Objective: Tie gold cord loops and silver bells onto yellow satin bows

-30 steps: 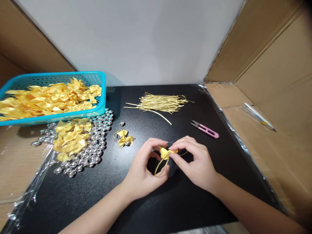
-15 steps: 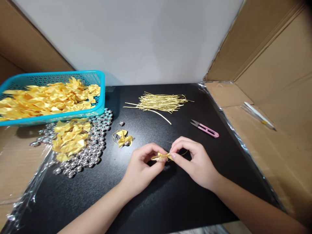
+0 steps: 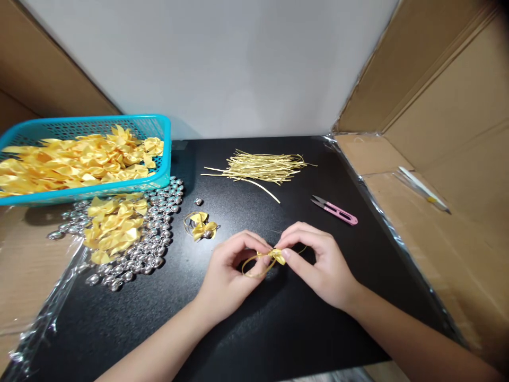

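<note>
Near the middle front of the black table, a small yellow ribbon bow is pinched between both hands. My left hand is closed on the bow's left part, with a loop of gold cord hanging below its fingertips. My right hand grips the bow's right end between thumb and fingers. A thin cord end sticks out beyond the right fingers. The fingertips nearly meet and hide the bow's centre.
A blue basket of yellow bows stands at the left, beside silver bells and a bow pile. A bow with cord and bell, gold cords and pink snips lie on the table.
The bow has turned in my fingers, and the cord loop now hangs lower and wider below my left fingertips. Both hands have stayed in nearly the same place.
</note>
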`<move>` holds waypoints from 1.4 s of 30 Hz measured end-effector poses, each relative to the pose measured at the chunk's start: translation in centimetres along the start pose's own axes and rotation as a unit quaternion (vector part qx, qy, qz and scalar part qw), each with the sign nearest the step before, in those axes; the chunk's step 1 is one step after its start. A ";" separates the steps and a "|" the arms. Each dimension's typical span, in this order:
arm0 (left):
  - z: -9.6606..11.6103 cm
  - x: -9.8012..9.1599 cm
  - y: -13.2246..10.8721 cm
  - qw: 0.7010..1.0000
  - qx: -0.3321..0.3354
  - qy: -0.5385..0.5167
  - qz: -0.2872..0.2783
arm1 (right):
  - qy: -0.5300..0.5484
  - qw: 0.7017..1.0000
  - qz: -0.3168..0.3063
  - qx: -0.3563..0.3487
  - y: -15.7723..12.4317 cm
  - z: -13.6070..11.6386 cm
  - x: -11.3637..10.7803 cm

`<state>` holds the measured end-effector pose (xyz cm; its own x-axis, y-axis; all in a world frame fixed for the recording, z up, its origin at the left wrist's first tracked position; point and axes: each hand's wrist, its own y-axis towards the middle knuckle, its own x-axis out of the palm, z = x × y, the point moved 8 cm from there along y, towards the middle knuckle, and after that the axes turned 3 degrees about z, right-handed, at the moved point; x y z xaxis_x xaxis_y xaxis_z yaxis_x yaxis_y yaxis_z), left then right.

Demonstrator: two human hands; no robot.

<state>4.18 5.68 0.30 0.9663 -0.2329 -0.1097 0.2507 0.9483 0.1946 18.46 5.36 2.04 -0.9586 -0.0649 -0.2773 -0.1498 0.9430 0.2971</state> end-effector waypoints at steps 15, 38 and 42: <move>1.8 -0.2 -0.6 0.986 0.146 0.079 0.015 | -0.105 0.983 0.053 -0.138 -0.6 -2.0 -0.5; -2.8 0.5 -0.3 0.966 -0.203 -0.158 -0.007 | -0.170 0.970 0.044 -0.165 -0.6 -2.3 -0.5; -2.9 0.6 -0.3 0.962 -0.204 -0.179 -0.006 | -0.194 0.960 0.025 -0.200 -0.7 -2.8 -0.2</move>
<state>4.51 5.90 -2.66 0.9401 -0.2345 0.2476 0.2885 0.9339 -0.2112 18.04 3.82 4.49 -0.8165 0.1775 -0.5494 -0.2603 0.7361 0.6248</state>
